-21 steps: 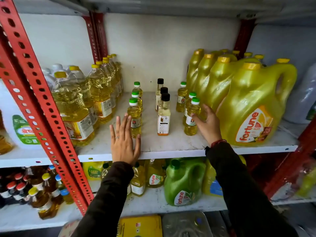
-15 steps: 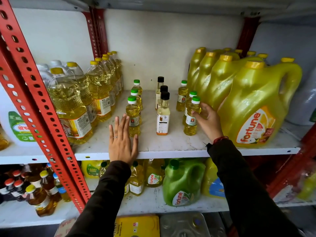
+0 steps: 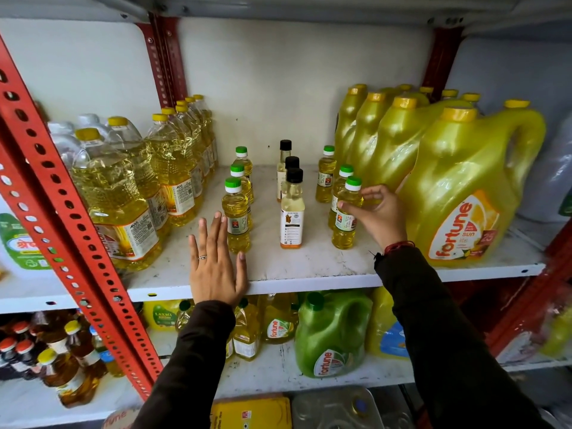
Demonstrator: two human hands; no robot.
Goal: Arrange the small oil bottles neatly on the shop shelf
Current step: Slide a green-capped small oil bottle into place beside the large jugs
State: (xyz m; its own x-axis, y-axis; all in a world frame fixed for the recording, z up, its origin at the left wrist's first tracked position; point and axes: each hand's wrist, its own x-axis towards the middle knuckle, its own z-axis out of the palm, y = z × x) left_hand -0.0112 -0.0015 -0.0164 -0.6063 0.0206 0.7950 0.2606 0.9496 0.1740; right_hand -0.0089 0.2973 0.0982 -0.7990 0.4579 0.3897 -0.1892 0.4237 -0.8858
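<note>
Small oil bottles stand in three rows on the white shelf [image 3: 309, 278]. The left row has three green-capped bottles, the front one [image 3: 236, 216] just beyond my left hand [image 3: 216, 267], which lies flat and open on the shelf's front edge. The middle row has three black-capped bottles, front one [image 3: 292, 213]. In the right row, my right hand [image 3: 376, 213] pinches the front green-capped bottle [image 3: 345, 226] by its shoulder; two more stand behind it.
Large clear oil bottles [image 3: 123, 205] fill the shelf's left side, big yellow jugs [image 3: 464, 193] the right. A red perforated upright [image 3: 62, 212] crosses the left foreground. The lower shelf holds a green jug [image 3: 332, 334] and more bottles.
My right hand has shifted from the bottle's side up to its shoulder, fingers now pinching it. The left hand stays flat on the shelf edge.
</note>
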